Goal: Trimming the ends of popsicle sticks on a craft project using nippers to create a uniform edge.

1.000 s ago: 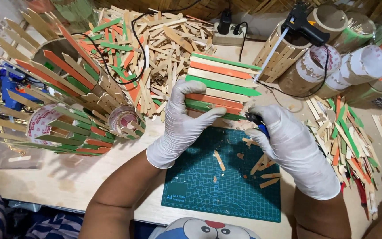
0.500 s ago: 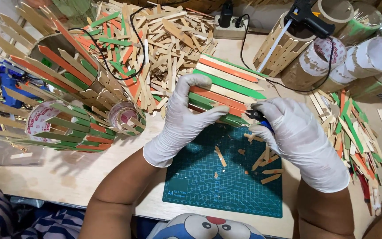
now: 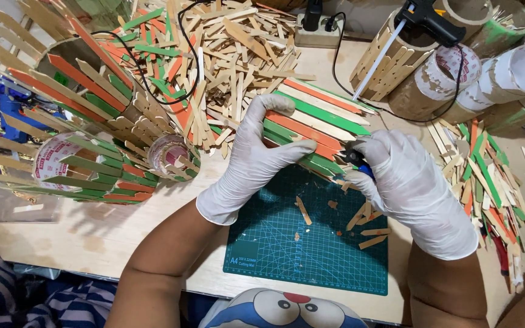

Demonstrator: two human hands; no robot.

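since the shot a sec ago the striped stick panel (image 3: 314, 121) has tipped: its near edge now slants down toward the lower right, and the left hand (image 3: 251, 159) has slid further over it, thumb hooked under the near edge, fingers spread and clamped across the green, orange & plain slats. the right hand (image 3: 409, 188) has closed in on the panel's lower right corner, fist clenched round a small dark tool w/ a blue tip (image 3: 360, 163); can't tell what kind of tool. so the work looks to have moved on to that corner edge, w/ the panel braced for trimming. more short offcuts (image 3: 366, 225) lie on the green cutting mat (image 3: 287, 255) in the lower centre, panel sitting just above the mat's top edge, mid frame.

containers: left of frame, a stick-clad tube holder (image 3: 86, 91) lies on its side, mouth facing lower right, nothing seen inside. below it a second clad tube (image 3: 80, 176), tape roll core showing at its left end, also hollow. upper right, a half-clad cardboard cylinder (image 3: 390, 67) has a glue gun (image 3: 426, 15) resting across its rim, glue stick angled down its side; interior not visible. beside it, bare tape rolls (image 3: 487, 79), empty cores. loose sticks heap (image 3: 232, 54) top centre.
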